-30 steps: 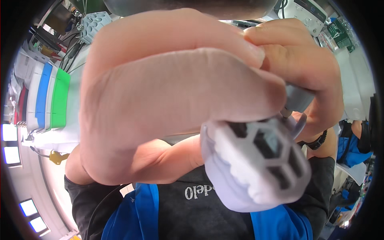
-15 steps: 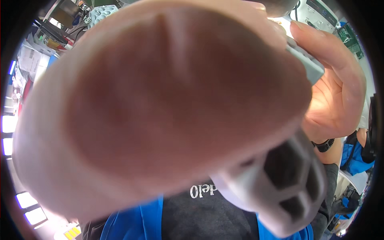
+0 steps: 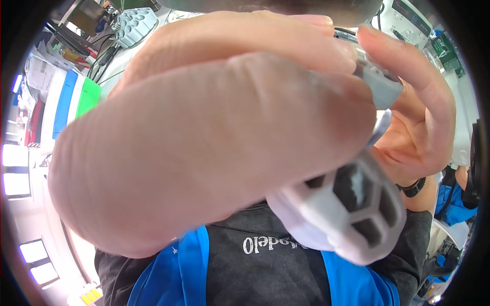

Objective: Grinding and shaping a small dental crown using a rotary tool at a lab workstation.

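Very close up, my left hand (image 3: 214, 153) fills most of the head view, its fingers bent and pressed together. Their tips rest against a small light-grey plastic piece (image 3: 384, 87). On the other side of that piece, my right hand (image 3: 426, 102) curls around it, with a dark watch on the wrist. A pale grey part with honeycomb-like openings (image 3: 329, 217) sticks out below my left hand. Whether the two grey parts are joined is hidden behind the fingers.
A light-blue block with round holes (image 3: 133, 26) stands at the far left, near cables. Blue (image 3: 65, 104) and green (image 3: 89, 96) edged items lie at the left. A white instrument with a display (image 3: 406, 20) stands far right. A dark rounded object (image 3: 270, 9) crosses the top.
My left hand has drawn back from the view and looks smaller, uncovering more of the bench at left. My right hand has shifted slightly left, and the honeycomb part has moved up.
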Motion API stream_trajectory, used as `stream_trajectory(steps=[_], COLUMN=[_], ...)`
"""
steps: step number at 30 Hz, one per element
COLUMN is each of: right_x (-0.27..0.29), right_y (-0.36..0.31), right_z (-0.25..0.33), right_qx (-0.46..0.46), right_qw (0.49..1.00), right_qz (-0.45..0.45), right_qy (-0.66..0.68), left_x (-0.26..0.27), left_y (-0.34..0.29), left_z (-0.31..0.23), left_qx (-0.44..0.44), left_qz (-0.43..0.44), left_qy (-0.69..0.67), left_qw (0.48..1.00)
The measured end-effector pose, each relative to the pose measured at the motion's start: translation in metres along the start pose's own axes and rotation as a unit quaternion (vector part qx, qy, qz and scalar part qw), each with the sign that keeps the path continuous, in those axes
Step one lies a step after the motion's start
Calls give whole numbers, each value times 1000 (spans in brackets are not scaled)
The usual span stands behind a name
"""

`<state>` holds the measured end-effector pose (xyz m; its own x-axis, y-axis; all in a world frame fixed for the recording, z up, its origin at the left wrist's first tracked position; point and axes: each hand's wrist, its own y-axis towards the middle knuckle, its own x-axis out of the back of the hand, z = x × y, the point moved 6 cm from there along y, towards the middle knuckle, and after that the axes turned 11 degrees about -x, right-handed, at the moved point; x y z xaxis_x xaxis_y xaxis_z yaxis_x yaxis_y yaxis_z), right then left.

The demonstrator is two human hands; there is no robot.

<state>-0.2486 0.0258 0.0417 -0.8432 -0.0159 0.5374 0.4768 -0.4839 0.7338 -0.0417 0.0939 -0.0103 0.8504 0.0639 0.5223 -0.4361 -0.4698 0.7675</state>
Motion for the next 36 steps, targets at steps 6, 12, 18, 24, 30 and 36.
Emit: stream_trajectory(steps=[6, 12, 18, 24, 30, 36], right_x=[-1, -2, 1, -2, -4, -4], right_y=[3, -1, -7, -7, -4, -3], right_z=[0, -4, -7, -9, -11, -9], right_qx=[-12, -32, -102, -106, -43, -26], right_qw=[1000, 999, 993, 990, 991, 984], right_qz=[12, 12, -4, -2, 6, 10], right_qy=[-9, -6, 62, 91, 126, 178], left_x=[1, -2, -12, -24, -25, -30], left_y=[0, 5, 19, 35, 50, 56], left_z=[-1, -2, -3, -3, 9, 12], left_qx=[-1, -6, -13, -18, -11, -15], left_qz=[5, 17, 44, 85, 99, 108], left_qy=[-3, -7, -19, -41, -46, -45], left_qw=[1000, 1000, 999, 995, 994, 993])
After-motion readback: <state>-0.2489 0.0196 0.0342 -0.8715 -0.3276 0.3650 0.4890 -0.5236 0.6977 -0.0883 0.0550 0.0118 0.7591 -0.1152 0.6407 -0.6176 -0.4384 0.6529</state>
